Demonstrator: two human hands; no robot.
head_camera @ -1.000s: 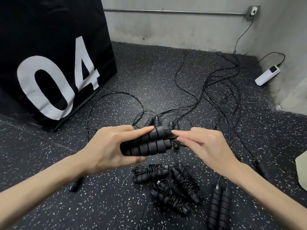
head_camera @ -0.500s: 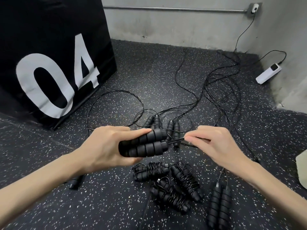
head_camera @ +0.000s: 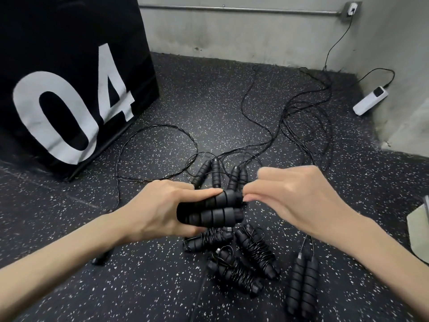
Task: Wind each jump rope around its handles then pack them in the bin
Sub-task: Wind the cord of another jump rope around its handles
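Head view: left hand (head_camera: 160, 212) grips a pair of black foam handles (head_camera: 213, 209) side by side, held level above the floor (head_camera: 209, 108) near its middle, w/ thumb along the top handle. Right hand (head_camera: 294, 196) sits at the handles' cap end, fingertips (head_camera: 249, 196) pinched together; it looks to be pinching the thin rope where it leaves the caps, but the cord itself is hidden there, so can't say for sure. Handles show bare foam, no turns on them yet, so the step in hand reads as the start of winding this rope. Directly below the hands lie three wound ropes (head_camera: 232, 256), cord coiled round their handles, touching each other. Toward the floor's near-right, another handle pair (head_camera: 301, 284) lies unwound, and two more pairs (head_camera: 219, 174) lie just beyond the hands, their loose cords (head_camera: 301, 117) trailing in tangled loops toward the far-right corner by the wall. Black box marked 04 (head_camera: 69, 89) stands at the floor's far-left; whether that's the bin, can't tell. Next move prob calls for the right hand to lead the cord round both handles in snug turns while the left holds them parallel; risk is dragging in the neighbours' tangled cords.
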